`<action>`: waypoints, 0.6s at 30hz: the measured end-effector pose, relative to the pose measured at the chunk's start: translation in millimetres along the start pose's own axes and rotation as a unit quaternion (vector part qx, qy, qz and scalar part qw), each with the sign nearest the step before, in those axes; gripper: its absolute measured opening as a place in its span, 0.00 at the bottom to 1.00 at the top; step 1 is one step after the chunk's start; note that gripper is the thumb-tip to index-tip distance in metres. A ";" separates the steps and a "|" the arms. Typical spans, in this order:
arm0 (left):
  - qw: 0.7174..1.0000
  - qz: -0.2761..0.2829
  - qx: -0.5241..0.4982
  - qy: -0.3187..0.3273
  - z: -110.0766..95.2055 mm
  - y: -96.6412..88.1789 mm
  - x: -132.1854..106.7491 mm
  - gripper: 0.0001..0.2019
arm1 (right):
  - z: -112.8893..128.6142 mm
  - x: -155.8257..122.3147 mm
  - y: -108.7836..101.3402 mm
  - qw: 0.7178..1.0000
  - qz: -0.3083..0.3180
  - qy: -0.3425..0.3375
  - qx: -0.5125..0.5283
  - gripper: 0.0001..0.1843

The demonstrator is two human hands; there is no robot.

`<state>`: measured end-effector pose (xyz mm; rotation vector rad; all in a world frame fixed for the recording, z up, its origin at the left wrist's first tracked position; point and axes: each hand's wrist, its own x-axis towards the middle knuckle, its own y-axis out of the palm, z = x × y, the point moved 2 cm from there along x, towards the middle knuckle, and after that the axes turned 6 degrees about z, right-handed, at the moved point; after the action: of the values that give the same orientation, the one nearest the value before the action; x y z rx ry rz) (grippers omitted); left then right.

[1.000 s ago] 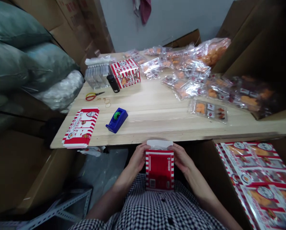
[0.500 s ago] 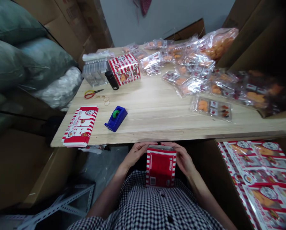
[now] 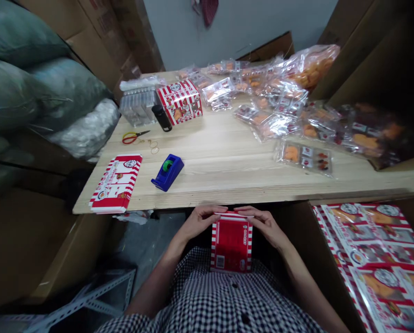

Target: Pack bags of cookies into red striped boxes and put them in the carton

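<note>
A red cardboard box (image 3: pixel 232 243) with white-striped edges and a barcode stands upright against my lap, below the table's front edge. My left hand (image 3: pixel 202 223) pinches its top left corner between thumb and fingers. At the top right corner, my right hand (image 3: pixel 265 225) grips it the same way, thumb on the printed face. The top flap lies folded over between my fingertips. What is inside the box is hidden.
On the wooden table (image 3: pixel 214 171) lie a blue tape dispenser (image 3: pixel 168 172), scissors (image 3: pixel 132 137), flat printed cards (image 3: pixel 117 183), a black bottle (image 3: pixel 161 118), a striped box (image 3: pixel 179 101) and clear packets (image 3: pixel 306 157). A carton at right holds finished-looking packs (image 3: pixel 376 240).
The top of the box, showing an opening before, is now covered by its flap. My thumbs have shifted onto the printed face near the top edge.
</note>
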<state>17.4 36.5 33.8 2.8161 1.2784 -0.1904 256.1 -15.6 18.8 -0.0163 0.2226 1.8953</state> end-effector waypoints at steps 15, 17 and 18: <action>0.987 0.114 0.108 -0.020 -24.0 -14.0 38.3 0.15 | 21.9 31.6 -10.7 0.994 0.057 0.092 0.013 0.17; 0.988 0.114 0.104 -0.028 -21.4 -13.1 40.3 0.15 | 20.6 34.9 -12.0 0.993 0.058 0.098 0.021 0.17; 0.989 0.112 0.095 -0.036 -19.9 -12.5 41.0 0.15 | 20.5 36.3 -12.6 0.993 0.060 0.102 0.021 0.17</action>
<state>36.6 77.2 48.5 3.0516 0.9684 -0.4198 257.9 25.7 32.7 -0.1719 0.4090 2.0085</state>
